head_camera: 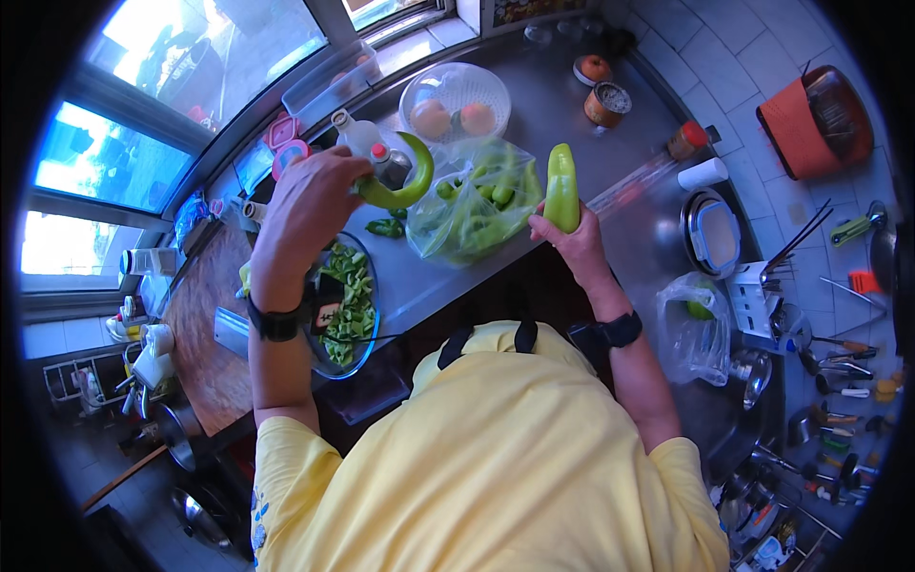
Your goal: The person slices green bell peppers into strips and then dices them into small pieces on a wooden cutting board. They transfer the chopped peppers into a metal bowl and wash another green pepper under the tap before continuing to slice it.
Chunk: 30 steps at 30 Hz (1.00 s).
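My left hand (314, 196) grips a long curved green pepper (426, 171) by its stem end, raised above the counter. In my right hand (577, 249) is a wider, pale green pepper (562, 187), held upright by its lower end. Between the two hands, a clear plastic bag (457, 232) of green peppers lies on the metal counter. A small dark green pepper (386, 228) sits beside the bag. Below my left forearm, an oval glass dish (374, 300) contains cut green pieces (350, 286); my wrist and forearm hide part of it.
A wooden board (204, 322) with a cleaver (231, 330) lies at left. Behind the bag are a white colander (493, 79) with round fruit and a red-capped bottle (392, 168). To the right are a lidded container (717, 239), another plastic bag (697, 336) and a white utensil holder (748, 300).
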Each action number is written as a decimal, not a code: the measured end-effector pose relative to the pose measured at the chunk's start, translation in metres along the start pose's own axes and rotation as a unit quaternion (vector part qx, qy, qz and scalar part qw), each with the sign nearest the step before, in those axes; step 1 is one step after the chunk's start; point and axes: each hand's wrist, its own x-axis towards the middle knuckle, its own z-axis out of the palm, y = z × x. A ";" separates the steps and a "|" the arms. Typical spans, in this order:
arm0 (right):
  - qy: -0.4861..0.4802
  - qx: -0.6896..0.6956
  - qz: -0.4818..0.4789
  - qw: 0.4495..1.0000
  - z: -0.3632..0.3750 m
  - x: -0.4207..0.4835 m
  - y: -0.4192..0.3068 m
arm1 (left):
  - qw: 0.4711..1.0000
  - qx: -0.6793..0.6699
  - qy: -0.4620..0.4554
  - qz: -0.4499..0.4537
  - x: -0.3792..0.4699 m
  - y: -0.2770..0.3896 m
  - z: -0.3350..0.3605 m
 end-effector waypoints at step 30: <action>0.123 0.556 -0.178 0.803 -0.137 -0.346 -0.032 | 0.793 -0.476 0.096 0.368 -0.095 0.404 0.142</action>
